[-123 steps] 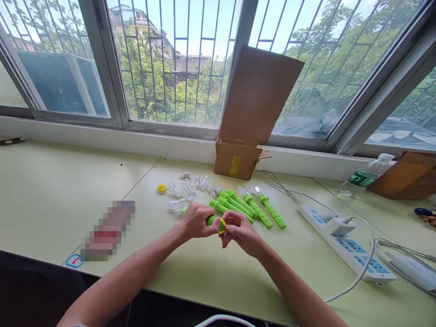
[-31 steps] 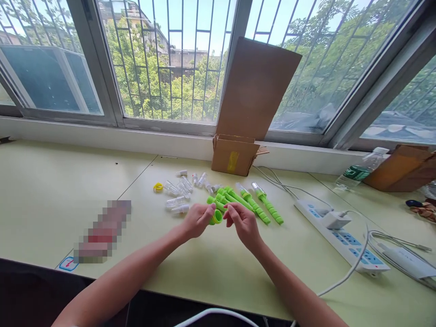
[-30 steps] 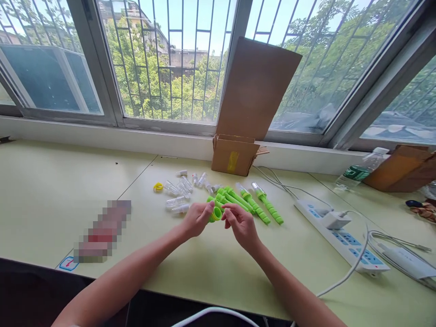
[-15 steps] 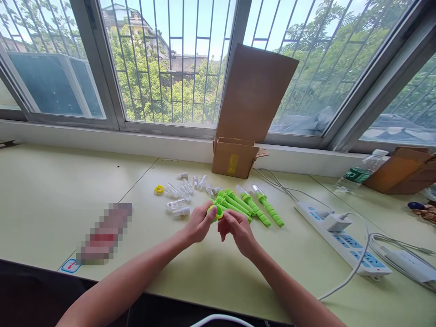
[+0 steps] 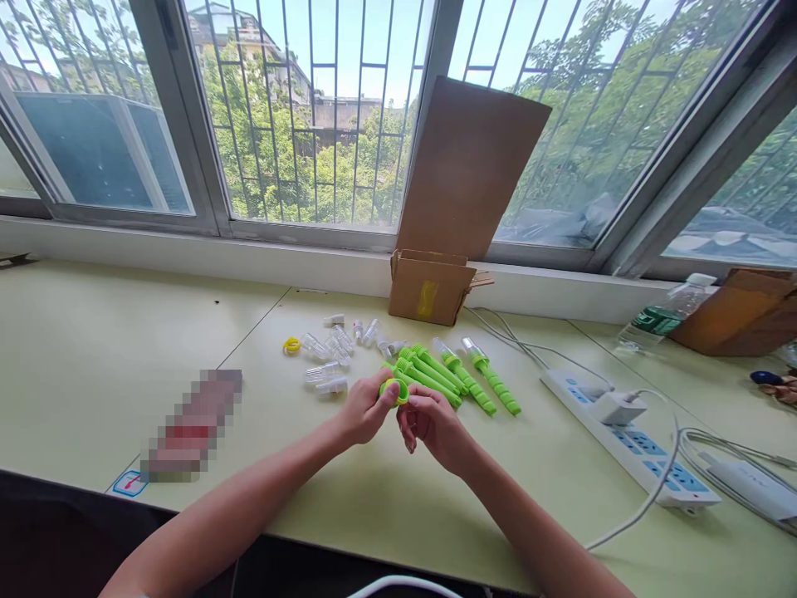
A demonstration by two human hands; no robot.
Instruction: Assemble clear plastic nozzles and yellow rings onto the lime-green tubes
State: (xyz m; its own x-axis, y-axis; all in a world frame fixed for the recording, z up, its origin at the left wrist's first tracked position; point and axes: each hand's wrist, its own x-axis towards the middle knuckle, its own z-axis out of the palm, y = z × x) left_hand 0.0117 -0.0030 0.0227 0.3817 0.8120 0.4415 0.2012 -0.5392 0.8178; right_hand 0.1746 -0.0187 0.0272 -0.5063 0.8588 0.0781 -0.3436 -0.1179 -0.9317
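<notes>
My left hand (image 5: 366, 409) is closed around a green plastic tube part (image 5: 394, 387), its open round mouth turned toward me. A yellow ring (image 5: 405, 394) sits around that mouth. The thumb and index finger of my right hand (image 5: 432, 419) pinch at the ring's right edge, the other fingers curled below. Just beyond my hands lie several bare green threaded tubes (image 5: 429, 374). To their right are two green spiral-ended tubes (image 5: 491, 382) with clear caps on. Left of them are several clear plastic caps (image 5: 320, 372) and loose yellow rings (image 5: 290, 345).
An upright cardboard box (image 5: 429, 291) stands by the window. On the right are a white power strip (image 5: 628, 440) with plugs and cables, a plastic bottle (image 5: 663, 316) and another cardboard box (image 5: 735, 320). A blurred-out flat object (image 5: 193, 428) lies at left.
Both hands stay nearly in place at the ring. My right fingers have shifted slightly against its edge, and the view has moved a little.
</notes>
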